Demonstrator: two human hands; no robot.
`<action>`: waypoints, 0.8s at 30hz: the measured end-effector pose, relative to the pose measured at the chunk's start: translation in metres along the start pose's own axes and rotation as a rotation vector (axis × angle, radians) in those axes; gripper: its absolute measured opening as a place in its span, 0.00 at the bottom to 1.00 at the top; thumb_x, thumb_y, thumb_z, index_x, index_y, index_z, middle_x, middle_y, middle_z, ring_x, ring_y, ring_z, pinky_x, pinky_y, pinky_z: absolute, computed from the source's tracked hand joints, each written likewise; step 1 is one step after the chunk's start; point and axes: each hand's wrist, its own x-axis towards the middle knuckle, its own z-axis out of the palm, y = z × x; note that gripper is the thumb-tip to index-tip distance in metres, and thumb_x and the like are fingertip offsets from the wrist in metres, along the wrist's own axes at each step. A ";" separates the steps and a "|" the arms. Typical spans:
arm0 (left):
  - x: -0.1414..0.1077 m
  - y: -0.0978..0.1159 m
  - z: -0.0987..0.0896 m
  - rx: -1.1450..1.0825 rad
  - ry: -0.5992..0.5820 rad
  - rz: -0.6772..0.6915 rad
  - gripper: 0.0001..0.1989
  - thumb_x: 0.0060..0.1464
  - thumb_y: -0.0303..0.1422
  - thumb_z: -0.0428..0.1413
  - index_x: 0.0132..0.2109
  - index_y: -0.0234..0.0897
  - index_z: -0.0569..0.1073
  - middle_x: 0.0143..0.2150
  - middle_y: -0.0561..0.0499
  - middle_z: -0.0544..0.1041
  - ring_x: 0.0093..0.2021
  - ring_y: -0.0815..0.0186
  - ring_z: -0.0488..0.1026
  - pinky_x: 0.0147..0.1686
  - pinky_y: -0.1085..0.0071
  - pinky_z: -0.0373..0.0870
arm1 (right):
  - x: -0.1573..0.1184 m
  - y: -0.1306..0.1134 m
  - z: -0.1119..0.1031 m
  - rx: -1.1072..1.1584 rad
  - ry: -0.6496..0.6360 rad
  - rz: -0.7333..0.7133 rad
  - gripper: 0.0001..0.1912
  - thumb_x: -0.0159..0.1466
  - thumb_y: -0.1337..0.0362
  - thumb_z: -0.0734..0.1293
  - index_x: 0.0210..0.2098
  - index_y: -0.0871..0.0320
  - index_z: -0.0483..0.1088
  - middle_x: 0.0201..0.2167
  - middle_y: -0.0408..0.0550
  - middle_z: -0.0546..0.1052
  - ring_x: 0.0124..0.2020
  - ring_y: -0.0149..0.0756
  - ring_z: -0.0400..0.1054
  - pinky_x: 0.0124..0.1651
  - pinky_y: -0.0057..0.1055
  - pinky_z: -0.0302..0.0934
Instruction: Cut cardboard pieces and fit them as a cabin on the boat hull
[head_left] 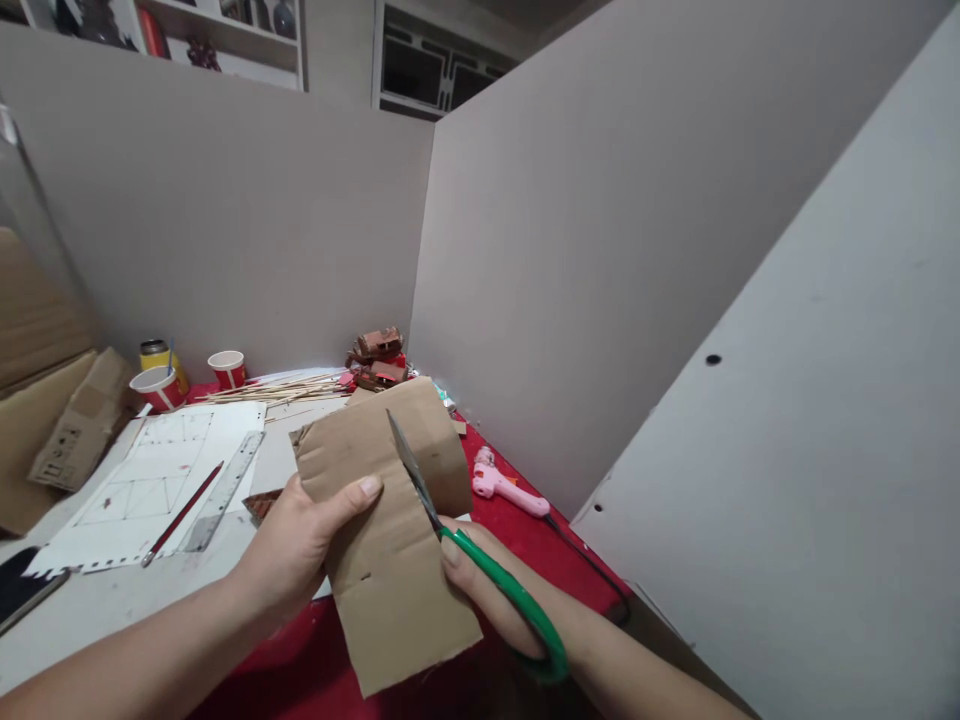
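Observation:
A creased piece of brown cardboard [397, 620] is held up over the near part of the table. My left hand [300, 530] grips its left side, thumb on the front face and the fingers hidden behind. In my right hand [487, 580] is a pair of scissors [510, 590] with green handles. One blade lies across the front of the cardboard, pointing up and away; the other blade is out of sight. Beyond the blade, the cardboard's upper right part bends back. A small slit shows in its lower left area.
Left on the table lie a sheet with drawn lines [135, 480], a red pencil [184, 513] and a clear ruler [225, 490]. Thin wooden sticks [277, 388] and paper cups [227, 370] stand farther back. A pink glue gun [514, 490] with a cord is at right, beside grey partitions [540, 250].

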 end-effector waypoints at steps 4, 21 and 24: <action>-0.011 -0.001 0.008 0.022 -0.017 -0.025 0.38 0.43 0.38 0.70 0.62 0.41 0.69 0.48 0.43 0.82 0.42 0.52 0.81 0.41 0.61 0.77 | -0.019 -0.007 0.006 0.006 0.023 -0.027 0.35 0.67 0.37 0.54 0.46 0.61 0.73 0.37 0.53 0.77 0.39 0.43 0.71 0.43 0.36 0.68; -0.004 0.009 0.002 0.062 -0.173 -0.012 0.18 0.49 0.41 0.66 0.45 0.38 0.78 0.38 0.48 0.82 0.35 0.61 0.79 0.37 0.67 0.76 | -0.038 0.013 0.035 0.166 0.139 -0.011 0.35 0.65 0.35 0.56 0.35 0.63 0.74 0.26 0.49 0.72 0.29 0.37 0.66 0.34 0.31 0.66; 0.007 0.020 -0.007 0.182 -0.058 0.033 0.15 0.46 0.44 0.68 0.34 0.39 0.75 0.26 0.54 0.77 0.23 0.68 0.72 0.22 0.76 0.66 | -0.034 0.013 0.037 0.110 0.121 0.018 0.37 0.63 0.32 0.56 0.34 0.62 0.72 0.26 0.48 0.72 0.30 0.38 0.66 0.36 0.32 0.66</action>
